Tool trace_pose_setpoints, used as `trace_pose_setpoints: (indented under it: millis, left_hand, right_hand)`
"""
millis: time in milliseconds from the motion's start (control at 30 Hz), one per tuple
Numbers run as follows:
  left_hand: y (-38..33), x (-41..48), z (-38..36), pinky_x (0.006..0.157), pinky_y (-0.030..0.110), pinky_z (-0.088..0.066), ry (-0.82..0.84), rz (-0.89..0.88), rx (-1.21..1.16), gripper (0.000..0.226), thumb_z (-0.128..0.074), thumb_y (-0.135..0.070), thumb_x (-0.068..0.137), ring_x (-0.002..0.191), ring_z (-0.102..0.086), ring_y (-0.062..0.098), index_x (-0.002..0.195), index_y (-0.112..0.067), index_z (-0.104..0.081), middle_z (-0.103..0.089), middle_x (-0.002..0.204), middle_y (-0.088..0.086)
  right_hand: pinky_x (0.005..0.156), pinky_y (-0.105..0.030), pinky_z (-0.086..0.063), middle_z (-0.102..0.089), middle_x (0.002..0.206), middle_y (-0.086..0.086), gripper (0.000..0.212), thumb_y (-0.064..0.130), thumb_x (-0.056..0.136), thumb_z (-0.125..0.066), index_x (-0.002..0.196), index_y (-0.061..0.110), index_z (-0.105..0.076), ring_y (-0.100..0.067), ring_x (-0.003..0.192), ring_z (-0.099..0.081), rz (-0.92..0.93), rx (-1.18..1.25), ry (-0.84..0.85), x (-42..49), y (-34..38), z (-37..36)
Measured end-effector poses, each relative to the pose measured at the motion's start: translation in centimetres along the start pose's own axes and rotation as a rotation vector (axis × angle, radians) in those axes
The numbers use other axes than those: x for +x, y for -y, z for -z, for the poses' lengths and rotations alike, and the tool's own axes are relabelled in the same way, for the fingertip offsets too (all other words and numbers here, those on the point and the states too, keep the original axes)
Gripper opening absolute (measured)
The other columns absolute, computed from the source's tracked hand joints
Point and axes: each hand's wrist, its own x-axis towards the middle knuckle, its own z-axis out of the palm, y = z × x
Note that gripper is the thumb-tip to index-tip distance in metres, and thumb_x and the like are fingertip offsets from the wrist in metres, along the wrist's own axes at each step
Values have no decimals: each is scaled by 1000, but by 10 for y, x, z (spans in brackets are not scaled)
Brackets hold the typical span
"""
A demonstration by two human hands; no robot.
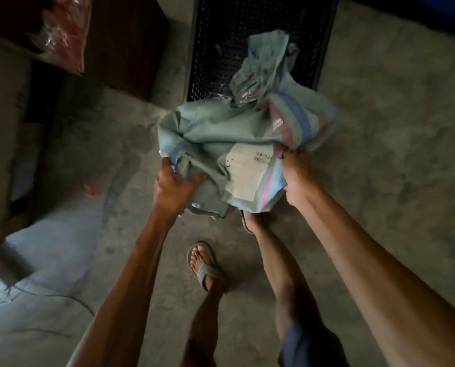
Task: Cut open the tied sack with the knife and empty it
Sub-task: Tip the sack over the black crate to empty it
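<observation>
Clutching sack (pixel 215 131) over crate (pixel 221 35); left hand (pixel 173 188), right hand (pixel 296 176), fingers clamped on it.

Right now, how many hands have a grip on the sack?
2. The left hand grips the sack at its near left edge; the right hand grips its near right edge beside the white label. The sack's far end is over the black crate.

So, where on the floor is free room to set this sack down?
The widest bare concrete floor lies right of the black crate and the sack, beyond the right hand. A smaller patch lies left of the left hand, beside a small red scrap. Crowded: under the sack, where the sandalled feet stand close to the crate.
</observation>
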Motion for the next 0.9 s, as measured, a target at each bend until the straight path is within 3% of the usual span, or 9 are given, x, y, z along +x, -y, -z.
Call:
trace_pose_setpoints:
  millis: [100, 200, 333, 433, 567, 633, 733, 833, 900]
  left_hand:
    - [-24, 21, -42, 91, 53, -55, 67, -7, 45, 67, -77, -30, 65, 111, -65, 39, 122, -7, -49, -62, 112, 13]
    - [-33, 36, -87, 96, 46, -52, 150, -23, 202, 87, -92, -27, 68, 121, -60, 39, 132, -1, -40, -61, 128, 19]
    - [-40, 45, -134, 100, 39, -45, 225, -3, 475, 126, -93, -55, 58, 137, -51, 34, 148, -1, -23, -53, 145, 17]
    - [-37, 56, -151, 108, 42, -42, 94, 23, 519, 118, -78, -64, 75, 139, -49, 37, 154, 3, -21, -48, 151, 24]
    - [-33, 83, -160, 90, 42, -50, -81, -43, 388, 51, -66, -36, 92, 116, -65, 41, 127, 2, -63, -68, 124, 26]
    - [-26, 95, -164, 75, 39, -48, -118, -112, 349, 50, -67, -42, 84, 107, -70, 42, 106, 3, -71, -74, 110, 27]
    - [-11, 101, -167, 63, 33, -36, -88, -271, 376, 57, -67, -49, 73, 86, -73, 46, 81, 8, -69, -73, 84, 30]
    - [7, 109, -171, 55, 35, -40, -47, -332, 363, 52, -66, -54, 69, 69, -71, 46, 61, -3, -58, -67, 64, 21]
    - [19, 118, -176, 53, 43, -57, -31, -317, 392, 53, -64, -57, 69, 64, -73, 39, 69, -4, -64, -72, 70, 17]
  right_hand:
    - [89, -37, -50, -60, 133, -12, 51, 26, 88, -58, 135, 9, -50, -27, 113, -60, -38, 71, 40, 28, 1, 0]
    - [73, -31, -46, -56, 101, 1, 12, 22, 95, -49, 103, 18, -58, -15, 85, -55, -100, -31, 179, 46, -1, 3]
    - [53, -24, -38, -57, 81, 2, 22, 26, 97, -42, 78, 24, -52, -6, 58, -54, -189, -93, 286, 71, -22, 12]
    - [56, -23, -38, -65, 96, -5, 29, 16, 96, -35, 86, 22, -61, -9, 70, -56, -144, -60, 295, 87, -34, 22]
    - [74, -20, -54, -68, 101, -17, 33, -8, 88, -42, 110, -5, -66, -13, 79, -62, -12, -136, 50, 124, -71, 47]
    - [95, -35, -51, -67, 117, -20, 32, -2, 89, -48, 118, -1, -64, -27, 105, -65, -74, -215, 11, 154, -100, 55]
    - [111, -40, -39, -47, 147, -19, 43, 11, 100, -41, 141, 2, -46, -33, 135, -46, -184, -455, 88, 189, -132, 60]
    - [116, -42, -33, -36, 156, -15, 47, 17, 105, -31, 149, 1, -33, -32, 143, -36, -109, -597, 213, 203, -153, 53]
    - [115, -40, -35, -42, 153, -6, 48, 28, 105, -30, 148, 8, -38, -27, 141, -40, -126, -510, 212, 213, -170, 40]
